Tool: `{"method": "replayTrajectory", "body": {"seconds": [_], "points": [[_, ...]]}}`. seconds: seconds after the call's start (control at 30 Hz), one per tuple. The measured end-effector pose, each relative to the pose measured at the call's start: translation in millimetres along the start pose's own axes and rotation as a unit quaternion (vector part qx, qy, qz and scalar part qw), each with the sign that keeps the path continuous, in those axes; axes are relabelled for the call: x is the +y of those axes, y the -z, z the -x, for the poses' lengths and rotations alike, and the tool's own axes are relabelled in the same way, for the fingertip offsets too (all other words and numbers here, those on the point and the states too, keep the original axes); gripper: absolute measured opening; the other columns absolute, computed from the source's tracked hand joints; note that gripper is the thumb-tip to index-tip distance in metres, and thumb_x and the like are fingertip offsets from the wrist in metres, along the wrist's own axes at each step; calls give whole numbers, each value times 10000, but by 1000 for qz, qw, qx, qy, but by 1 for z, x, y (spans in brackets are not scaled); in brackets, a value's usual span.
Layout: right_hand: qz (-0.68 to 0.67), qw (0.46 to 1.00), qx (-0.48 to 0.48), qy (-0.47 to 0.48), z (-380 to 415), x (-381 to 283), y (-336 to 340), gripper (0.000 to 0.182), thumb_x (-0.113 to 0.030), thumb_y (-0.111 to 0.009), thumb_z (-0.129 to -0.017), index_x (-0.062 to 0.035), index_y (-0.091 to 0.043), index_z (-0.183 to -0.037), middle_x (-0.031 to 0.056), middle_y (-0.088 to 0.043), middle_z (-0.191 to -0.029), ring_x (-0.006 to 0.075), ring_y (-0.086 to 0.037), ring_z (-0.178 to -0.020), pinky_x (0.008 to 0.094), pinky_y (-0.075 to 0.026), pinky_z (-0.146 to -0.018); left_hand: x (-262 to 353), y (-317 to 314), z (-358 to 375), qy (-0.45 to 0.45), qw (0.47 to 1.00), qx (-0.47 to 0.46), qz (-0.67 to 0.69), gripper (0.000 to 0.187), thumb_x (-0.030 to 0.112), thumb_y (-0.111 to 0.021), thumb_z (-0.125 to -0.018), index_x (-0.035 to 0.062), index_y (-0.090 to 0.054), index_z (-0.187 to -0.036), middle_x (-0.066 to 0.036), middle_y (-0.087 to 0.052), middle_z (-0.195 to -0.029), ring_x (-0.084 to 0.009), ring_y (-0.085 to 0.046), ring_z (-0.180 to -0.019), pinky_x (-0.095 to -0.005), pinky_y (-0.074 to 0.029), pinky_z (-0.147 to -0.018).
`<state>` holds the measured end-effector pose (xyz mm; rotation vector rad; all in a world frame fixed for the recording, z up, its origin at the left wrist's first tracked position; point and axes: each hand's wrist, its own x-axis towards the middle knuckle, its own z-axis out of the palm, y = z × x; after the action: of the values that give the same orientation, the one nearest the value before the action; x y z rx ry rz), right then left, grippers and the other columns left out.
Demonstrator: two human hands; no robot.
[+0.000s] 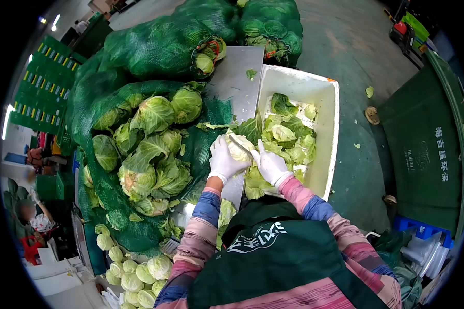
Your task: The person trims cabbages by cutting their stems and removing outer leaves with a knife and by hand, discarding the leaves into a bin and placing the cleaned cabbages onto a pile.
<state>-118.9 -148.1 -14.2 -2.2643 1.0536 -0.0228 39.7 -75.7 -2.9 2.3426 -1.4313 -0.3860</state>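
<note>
My gloved left hand [226, 160] grips a pale cabbage [241, 150] from its left side. In my gloved right hand [271, 166] is a knife, its handle mostly hidden by the fingers and its thin blade [239, 142] lying across the cabbage. Both hands are over the left edge of a white foam box [329, 129]. Loose green cabbage leaves [283, 133] lie in that box. To the left, untrimmed cabbages [153, 114] with outer leaves spill from an opened green mesh sack [108, 193].
Full mesh sacks [149, 49] stand behind the metal table [237, 77]. Trimmed cabbages [139, 275] are piled at lower left. A large green bin [423, 144] stands on the right, with leaf scraps on the floor. Another person [38, 216] is at far left near stacked crates [44, 82].
</note>
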Motion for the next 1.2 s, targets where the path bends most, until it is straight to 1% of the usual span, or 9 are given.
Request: {"method": "replayTrajectory", "body": {"seconds": [0.23,0.3,0.4,0.53,0.57,0.63,0.87,1.13,1.2], "points": [[-15,999,-34,-5,-39,15,3,580,-439,-295,-997,16,-482,-1305,252,-666,-880,400,-654,-824,480,-509,-746,1,-2,11,-25,999,33,23,1056,378,-860,-503,-45,-342,-1320,-234,-435,-1281,-389,-402,-1206,-427,-362,-1032],[-68,981,-17,-182,-70,28,-15,566,-461,-367,-984,19,-568,-1204,285,-650,-858,424,-640,-857,474,-497,-763,9,-5,22,-63,996,54,14,1046,306,-875,-499,-19,-334,-1334,-229,-403,-1313,-395,-375,-1227,-460,-353,-1042],[-100,975,55,-189,-88,59,-17,660,-531,-369,-969,58,-665,-950,305,-643,-912,426,-629,-921,469,-482,-824,6,-8,45,-46,996,80,7,1106,308,-887,-512,-19,-290,-1384,-232,-393,-1309,-402,-357,-1256,-463,-358,-1045],[-198,978,63,-6,-43,44,-24,749,-549,-356,-967,85,-372,-1365,300,-630,-1061,380,-625,-1014,422,-463,-901,-19,7,53,35,991,72,107,1171,373,-900,-516,-4,-258,-1420,-255,-328,-1348,-417,-354,-1253,-465,-350,-1052],[-232,964,-109,-72,-27,23,-5,727,-526,-382,-968,61,-347,-1395,308,-628,-1046,384,-629,-973,418,-463,-881,-23,11,55,38,991,75,107,1171,373,-900,-516,-4,-258,-1420,-255,-328,-1348,-417,-354,-1253,-465,-350,-1052],[-309,950,-55,-1,-6,11,-33,705,-511,-371,-972,26,-316,-1425,304,-638,-980,407,-639,-885,448,-478,-802,-28,14,61,80,992,22,93,1179,390,-899,-506,11,-263,-1423,-255,-305,-1354,-428,-360,-1242,-472,-354,-1043],[-48,998,-17,21,1,-26,-33,615,-444,-419,-956,-66,-343,-1435,271,-640,-774,427,-628,-694,503,-493,-635,-16,-1,66,47,989,102,99,1054,395,-882,-520,-108,-347,-1277,-258,-441,-1209,-394,-458,-1125,-428,-391,-990],[-118,991,-53,40,-9,-18,-14,513,-451,-435,-961,-180,-450,-1396,243,-655,-983,405,-638,-879,440,-502,-790,-10,-6,80,60,981,138,121,1032,348,-881,-524,-65,-347,-1305,-243,-462,-1219,-393,-449,-1146,-429,-378,-1003],[-200,978,-5,-57,-16,-6,-1,464,-447,-434,-971,-163,-541,-1321,220,-640,-1092,375,-628,-990,400,-486,-868,-8,-7,88,28,983,149,107,1036,327,-881,-536,-50,-328,-1327,-241,-433,-1283,-393,-418,-1196,-430,-362,-1029]]}}
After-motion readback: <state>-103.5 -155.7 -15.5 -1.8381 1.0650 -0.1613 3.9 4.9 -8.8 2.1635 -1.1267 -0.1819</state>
